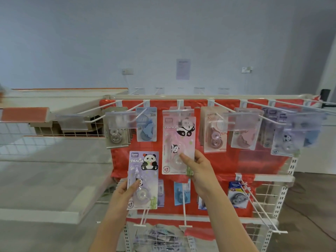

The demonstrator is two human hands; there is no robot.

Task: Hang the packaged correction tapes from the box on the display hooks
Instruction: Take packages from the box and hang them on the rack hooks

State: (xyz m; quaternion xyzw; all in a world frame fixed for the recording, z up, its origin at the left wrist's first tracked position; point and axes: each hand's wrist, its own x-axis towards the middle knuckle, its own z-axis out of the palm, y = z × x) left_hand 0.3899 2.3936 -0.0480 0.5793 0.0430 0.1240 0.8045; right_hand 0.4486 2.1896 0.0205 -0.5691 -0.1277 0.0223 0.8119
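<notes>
- Right hand [197,167] pinches the pink pack [177,142] by its lower edge, the pack's top at the centre hook [179,106].
- Left hand [125,190] grips the purple pack [142,179] (panda print), held left of and below it, off any hook.

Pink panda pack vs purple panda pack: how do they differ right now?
The pink panda pack has a pink card; the purple panda pack has a lilac one. The pink pack's top sits behind a clear label holder at the top-row hook; the purple pack is off any hook, lower down. The right hand grips the pink pack, the left hand the purple. Both show a panda and a clear tape blister.
</notes>
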